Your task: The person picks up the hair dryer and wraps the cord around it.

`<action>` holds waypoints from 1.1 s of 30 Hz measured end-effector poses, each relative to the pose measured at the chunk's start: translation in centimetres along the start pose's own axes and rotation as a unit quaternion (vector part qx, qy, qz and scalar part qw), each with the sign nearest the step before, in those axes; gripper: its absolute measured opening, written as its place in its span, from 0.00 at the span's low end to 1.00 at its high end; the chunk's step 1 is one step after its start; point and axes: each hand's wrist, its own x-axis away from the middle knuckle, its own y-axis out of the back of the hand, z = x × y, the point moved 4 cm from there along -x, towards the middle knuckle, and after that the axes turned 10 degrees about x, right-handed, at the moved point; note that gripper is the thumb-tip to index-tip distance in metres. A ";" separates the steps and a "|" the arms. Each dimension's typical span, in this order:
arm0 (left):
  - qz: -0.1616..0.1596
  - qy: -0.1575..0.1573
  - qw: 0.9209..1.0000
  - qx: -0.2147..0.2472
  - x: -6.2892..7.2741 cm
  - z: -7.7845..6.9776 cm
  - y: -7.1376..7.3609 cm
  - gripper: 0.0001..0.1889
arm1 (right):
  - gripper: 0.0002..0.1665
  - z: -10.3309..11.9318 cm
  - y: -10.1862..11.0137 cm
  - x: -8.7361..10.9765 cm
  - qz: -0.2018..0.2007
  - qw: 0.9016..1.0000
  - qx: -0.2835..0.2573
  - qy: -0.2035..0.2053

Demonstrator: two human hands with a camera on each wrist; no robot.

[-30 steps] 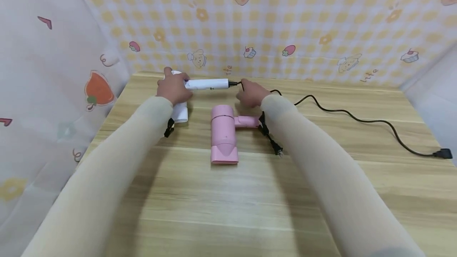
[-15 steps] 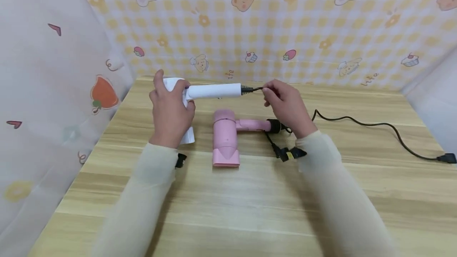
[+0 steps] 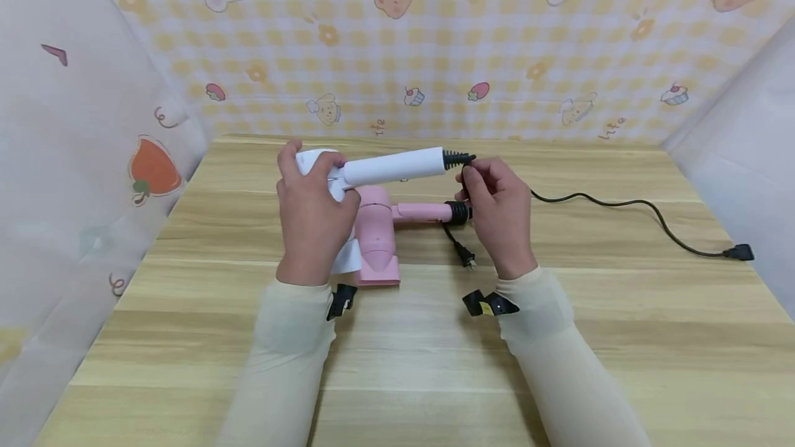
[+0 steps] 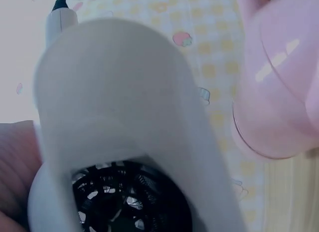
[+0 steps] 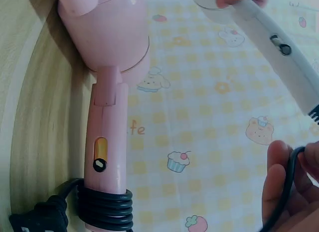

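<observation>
My left hand grips the body of a white hair dryer, lifted with its handle pointing right. Its open nozzle end fills the left wrist view, with a dark grille inside. My right hand pinches the black cord close to where it leaves the handle. Below lies a pink hair dryer on the table, partly covered by the white one in the head view. Its own black cord is wound round the handle end, and a two-pin plug sticks out from it.
The white dryer's cord trails right across the wooden table to a black plug. A yellow checked cloth with cartoon prints hangs behind the table's back edge. White cloth hangs at the left.
The white hair dryer has been lifted off the table and brought nearer and to the right, over the pink one. My right hand has moved right and nearer, still holding the cord.
</observation>
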 end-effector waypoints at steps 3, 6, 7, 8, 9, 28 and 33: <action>0.006 -0.002 1.000 0.011 0.0 -0.1 -0.2 0.19 | 0.09 0.1 0.2 0.5 -0.007 0.999 0.035 0.031; 0.002 0.000 1.000 0.008 -0.2 0.0 0.1 0.19 | 0.12 0.5 0.0 0.8 0.001 0.991 0.099 0.093; 0.001 0.002 1.000 0.005 -0.3 0.0 0.2 0.19 | 0.13 0.6 -0.2 0.9 0.005 0.985 0.126 0.120; 0.000 0.004 1.000 0.003 -0.3 0.0 0.3 0.19 | 0.14 0.8 -0.4 0.9 0.009 0.977 0.153 0.149; -0.001 0.005 1.000 0.001 -0.4 0.1 0.5 0.19 | 0.14 1.1 -0.7 1.0 0.013 0.968 0.178 0.177; 0.014 -0.061 0.998 -0.006 0.5 -0.8 -0.7 0.20 | 0.07 3.8 1.4 1.9 0.114 0.890 0.301 0.323; 0.008 -0.069 0.997 -0.019 0.6 -1.1 -1.0 0.21 | 0.07 3.9 1.7 1.8 0.128 0.898 0.294 0.302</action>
